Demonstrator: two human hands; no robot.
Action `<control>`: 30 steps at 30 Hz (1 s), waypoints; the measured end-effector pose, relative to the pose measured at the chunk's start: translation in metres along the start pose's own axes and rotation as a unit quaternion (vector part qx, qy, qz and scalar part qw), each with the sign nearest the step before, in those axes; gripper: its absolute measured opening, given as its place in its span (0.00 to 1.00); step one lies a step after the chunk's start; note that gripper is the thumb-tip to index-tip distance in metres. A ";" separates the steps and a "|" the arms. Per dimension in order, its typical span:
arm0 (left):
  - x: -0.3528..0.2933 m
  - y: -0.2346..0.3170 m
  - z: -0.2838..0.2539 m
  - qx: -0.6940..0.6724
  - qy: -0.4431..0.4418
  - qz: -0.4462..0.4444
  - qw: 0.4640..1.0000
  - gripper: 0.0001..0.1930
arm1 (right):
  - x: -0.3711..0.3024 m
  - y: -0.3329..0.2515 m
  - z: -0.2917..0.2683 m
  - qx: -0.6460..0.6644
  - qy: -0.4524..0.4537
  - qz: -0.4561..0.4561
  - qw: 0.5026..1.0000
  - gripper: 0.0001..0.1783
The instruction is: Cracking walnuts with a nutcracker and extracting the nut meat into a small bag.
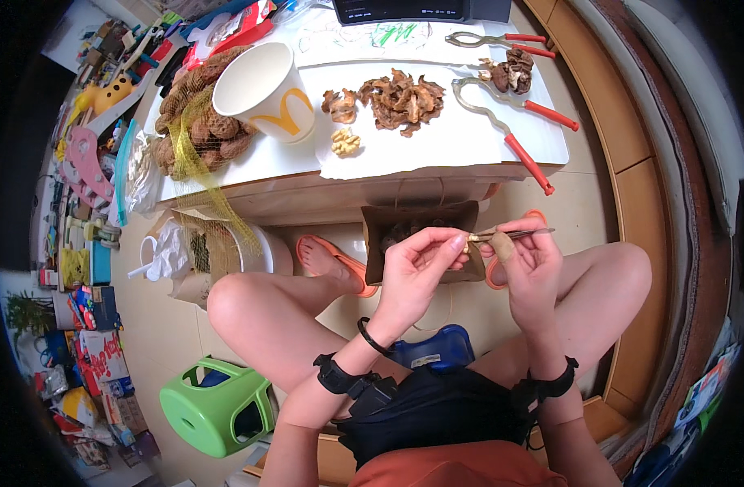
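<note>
My left hand (420, 261) pinches a small pale piece of walnut (468, 246) between thumb and fingertips, above a brown paper box (461, 216). In my right hand (534, 272) a pair of slim metal tweezers (528, 233) is held almost level, the tip at the walnut piece. A tan covering (502, 245) wraps one right finger. On the white table before me, a peeled walnut kernel (346, 144) rests near a small clump of brown shell bits (339, 105) and a larger brown heap (402, 101). Dark bits show inside the box, partly hidden by my hands.
Two red-handled nutcrackers (528, 161) (502, 40) lie at the table's right, by broken walnuts (514, 71). Left stand a white paper cup (262, 93) and a net bag of walnuts (201, 130). A green stool (213, 406) and lined bin (258, 247) are on the floor.
</note>
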State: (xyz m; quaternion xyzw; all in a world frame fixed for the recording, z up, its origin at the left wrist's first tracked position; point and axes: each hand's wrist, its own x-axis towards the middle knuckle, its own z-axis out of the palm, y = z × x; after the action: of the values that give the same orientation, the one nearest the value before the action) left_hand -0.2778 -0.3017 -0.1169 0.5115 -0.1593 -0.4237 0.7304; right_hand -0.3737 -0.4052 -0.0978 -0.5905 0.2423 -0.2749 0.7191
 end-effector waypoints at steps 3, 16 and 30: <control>-0.003 -0.003 0.003 0.034 0.021 0.034 0.999 0.08 | -0.003 0.001 0.006 -0.090 0.033 -0.069 0.993 0.07; -0.002 0.008 0.004 0.482 0.078 0.402 0.775 0.10 | -0.005 -0.009 0.013 -0.408 -0.017 -0.341 0.847 0.15; 0.007 0.018 0.010 0.189 -0.012 0.073 0.979 0.08 | 0.002 -0.033 -0.001 -0.350 -0.055 -0.221 0.908 0.09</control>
State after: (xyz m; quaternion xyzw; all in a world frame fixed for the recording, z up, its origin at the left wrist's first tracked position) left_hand -0.2722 -0.3114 -0.0986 0.6220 -0.2821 -0.3374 0.6478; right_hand -0.3768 -0.4126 -0.0654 -0.8571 0.1460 -0.2913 0.3989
